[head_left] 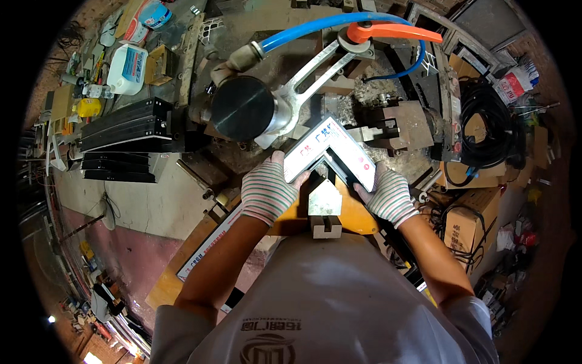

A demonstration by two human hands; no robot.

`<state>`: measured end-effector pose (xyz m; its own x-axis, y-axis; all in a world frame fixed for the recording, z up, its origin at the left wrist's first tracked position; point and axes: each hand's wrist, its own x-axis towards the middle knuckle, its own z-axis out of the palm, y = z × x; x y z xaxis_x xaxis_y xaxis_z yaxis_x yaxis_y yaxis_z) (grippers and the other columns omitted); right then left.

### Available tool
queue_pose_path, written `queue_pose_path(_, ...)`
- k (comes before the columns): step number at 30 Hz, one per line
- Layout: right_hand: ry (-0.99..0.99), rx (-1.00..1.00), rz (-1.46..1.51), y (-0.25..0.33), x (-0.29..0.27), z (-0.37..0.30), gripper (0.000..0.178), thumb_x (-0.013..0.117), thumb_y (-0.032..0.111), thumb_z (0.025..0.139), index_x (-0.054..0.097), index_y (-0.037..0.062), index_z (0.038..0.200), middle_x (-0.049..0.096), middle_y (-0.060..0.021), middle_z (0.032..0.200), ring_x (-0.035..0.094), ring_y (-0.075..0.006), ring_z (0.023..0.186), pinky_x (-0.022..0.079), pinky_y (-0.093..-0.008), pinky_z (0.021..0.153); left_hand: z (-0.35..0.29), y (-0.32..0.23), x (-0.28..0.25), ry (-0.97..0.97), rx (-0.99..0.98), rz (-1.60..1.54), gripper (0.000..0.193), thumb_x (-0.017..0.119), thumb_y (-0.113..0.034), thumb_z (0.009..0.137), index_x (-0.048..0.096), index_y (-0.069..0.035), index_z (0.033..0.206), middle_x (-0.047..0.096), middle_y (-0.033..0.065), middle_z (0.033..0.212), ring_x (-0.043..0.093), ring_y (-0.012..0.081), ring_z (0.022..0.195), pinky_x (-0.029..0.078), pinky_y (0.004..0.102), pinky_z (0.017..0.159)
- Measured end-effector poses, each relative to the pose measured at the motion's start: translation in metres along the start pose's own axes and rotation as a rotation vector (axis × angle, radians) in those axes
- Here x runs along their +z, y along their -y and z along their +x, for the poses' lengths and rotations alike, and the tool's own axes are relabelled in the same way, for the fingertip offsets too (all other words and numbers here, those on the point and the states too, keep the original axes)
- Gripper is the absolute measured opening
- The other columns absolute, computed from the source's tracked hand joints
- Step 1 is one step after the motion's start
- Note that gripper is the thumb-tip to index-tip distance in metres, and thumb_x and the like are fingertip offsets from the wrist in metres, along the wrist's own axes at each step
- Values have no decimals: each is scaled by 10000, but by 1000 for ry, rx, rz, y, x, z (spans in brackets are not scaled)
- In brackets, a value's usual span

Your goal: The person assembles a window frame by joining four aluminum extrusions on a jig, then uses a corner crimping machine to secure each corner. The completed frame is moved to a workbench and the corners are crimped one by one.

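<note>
Both hands wear striped work gloves and hold a white-faced L-shaped profile corner (348,141) with coloured print, its bend pointing away from me. My left hand (267,191) grips the left leg's end, thumb toward the inner side. My right hand (391,194) is closed round the end of the right leg. Between the legs, nearer to me, sits a pointed silver metal block (325,200) on the machine. Just beyond the corner stand a round black-topped cylinder (242,108) and a forked metal arm (303,88). A metal clamp block (403,125) lies to the right.
A blue hose (327,22) and an orange lever (394,31) arch above the machine. Black profiles (124,130) and a white jug (127,70) are at left. Coiled black cable (485,124) and a cardboard box (470,224) stand right. Another printed profile (209,246) lies beneath my left forearm.
</note>
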<state>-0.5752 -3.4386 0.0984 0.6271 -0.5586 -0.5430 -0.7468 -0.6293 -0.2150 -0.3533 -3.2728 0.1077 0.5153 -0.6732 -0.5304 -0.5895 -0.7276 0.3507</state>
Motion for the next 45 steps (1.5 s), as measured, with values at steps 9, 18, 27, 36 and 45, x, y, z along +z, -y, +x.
queue_pose_path(9, -73, -23, 28, -1, 2, -2, 617, 783, 475, 848, 571, -64, 1063, 696, -274, 826, 714, -449, 824, 584, -477, 746, -6, -11, -9, -10, -17, -5, 540, 749, -496, 915, 598, -35, 1155, 757, 180, 1048, 746, 336, 971, 580, 438, 891)
queue_pose_path(18, -161, -70, 81, 3, -11, -17, 654, 752, 510, 857, 613, -55, 1155, 709, -291, 1062, 699, -426, 1044, 549, -480, 929, -18, 21, -7, -1174, 803, -523, 697, 836, -120, 821, 492, -10, 1416, 519, 130, 1296, 567, 259, 1166, 485, 408, 1027)
queue_pose_path(27, -250, -124, 133, -2, -4, -27, 694, 771, 491, 836, 614, -69, 1215, 710, -298, 1074, 691, -431, 1068, 543, -469, 959, -35, -35, -91, -466, 759, -609, 480, 747, -111, 912, 565, 18, 1336, 738, 176, 1120, 735, 272, 982, 586, 380, 879)
queue_pose_path(36, -198, -95, 102, 4, -13, -35, 729, 766, 513, 837, 595, -79, 1226, 702, -311, 1090, 691, -443, 1046, 547, -470, 940, -27, -79, -83, -435, 567, -461, 665, 861, -321, 819, 605, 53, 1306, 697, 301, 1215, 678, 424, 1156, 539, 477, 989)
queue_pose_path(45, -71, -174, 184, -12, -15, -28, 868, 811, 448, 812, 476, -77, 1416, 638, -335, 1282, 629, -455, 1218, 508, -457, 1038, -53, -31, -46, -599, 565, -526, 581, 812, -226, 881, 586, -28, 1378, 642, 161, 1188, 651, 243, 976, 565, 370, 891)
